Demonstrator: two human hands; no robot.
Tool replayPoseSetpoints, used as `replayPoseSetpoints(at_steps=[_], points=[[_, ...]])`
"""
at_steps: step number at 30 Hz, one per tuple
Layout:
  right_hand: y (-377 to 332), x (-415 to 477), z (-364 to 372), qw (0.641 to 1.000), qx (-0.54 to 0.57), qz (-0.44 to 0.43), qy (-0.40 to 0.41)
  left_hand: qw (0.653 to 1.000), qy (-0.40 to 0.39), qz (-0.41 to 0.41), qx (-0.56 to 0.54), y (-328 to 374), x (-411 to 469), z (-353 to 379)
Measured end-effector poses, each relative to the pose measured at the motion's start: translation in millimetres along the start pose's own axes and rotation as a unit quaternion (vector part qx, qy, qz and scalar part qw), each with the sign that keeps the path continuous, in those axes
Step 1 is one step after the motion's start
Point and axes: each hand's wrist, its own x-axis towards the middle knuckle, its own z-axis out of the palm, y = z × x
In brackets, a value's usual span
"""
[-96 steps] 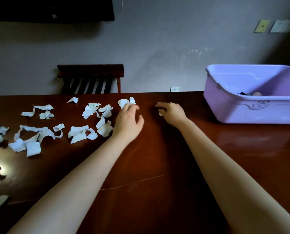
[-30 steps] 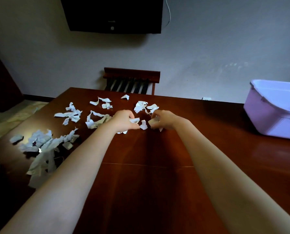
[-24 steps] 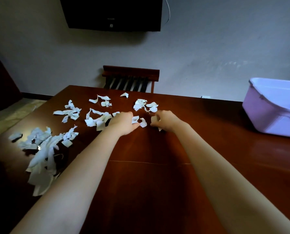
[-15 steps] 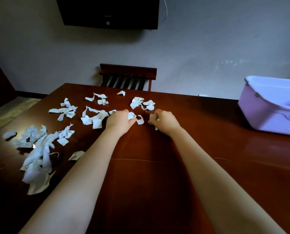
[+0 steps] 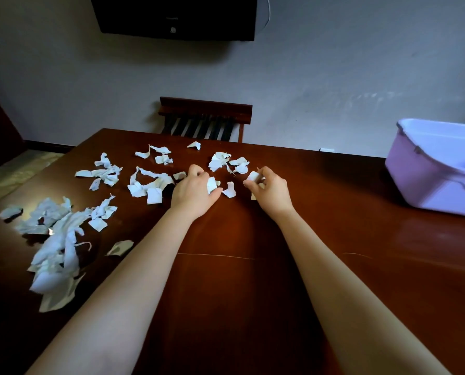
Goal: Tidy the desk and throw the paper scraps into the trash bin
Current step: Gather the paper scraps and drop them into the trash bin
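White torn paper scraps [image 5: 150, 185] lie scattered over the left and far-middle part of the dark wooden desk [image 5: 253, 280]. A bigger heap of scraps [image 5: 55, 244] sits near the left edge. My left hand [image 5: 194, 192] rests on the desk with its fingers curled around a scrap [image 5: 212, 184]. My right hand [image 5: 272, 189] pinches several scraps, one showing at its fingertips [image 5: 253, 176]. One loose scrap [image 5: 230, 190] lies between the two hands. The lilac plastic bin [image 5: 426, 182] stands on the desk at the far right, an arm's length from my right hand.
A dark wooden chair back [image 5: 205, 119] stands behind the far edge of the desk. A black screen [image 5: 177, 16] hangs on the grey wall. Floor shows past the desk's left edge [image 5: 12, 171]. Bare wood lies between my forearms and toward the bin.
Both hands have stayed near the middle scraps while picking them up; fewer loose scraps lie between them. The camera has tilted slightly, bringing more of the left heap into view.
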Motion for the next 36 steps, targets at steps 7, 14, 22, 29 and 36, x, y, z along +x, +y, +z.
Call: replayPoseSetpoints(at_steps=[7, 14, 22, 29, 36], points=[[1.3, 1.6, 0.3, 1.0, 0.003, 0.001, 0.001, 0.999, 0.001, -0.006, -0.045, 4.4, 0.2, -3.2], [0.8, 1.3, 0.3, 1.0, 0.001, -0.002, 0.0, 0.999, -0.035, 0.008, -0.02, 2.5, 6.6, -1.2], [0.1, 1.3, -0.1, 1.0, -0.015, -0.006, 0.0, 0.997, -0.074, -0.003, 0.006, 6.5, 10.6, -7.0], [0.4, 0.7, 0.3, 1.0, -0.012, -0.007, 0.001, 0.999, -0.014, -0.017, -0.034, 10.3, -1.1, -6.6], [-5.2, -4.0, -7.0, 0.999, 0.024, 0.013, 0.016, 0.991, -0.004, -0.048, -0.123, 11.4, -6.3, -10.0]])
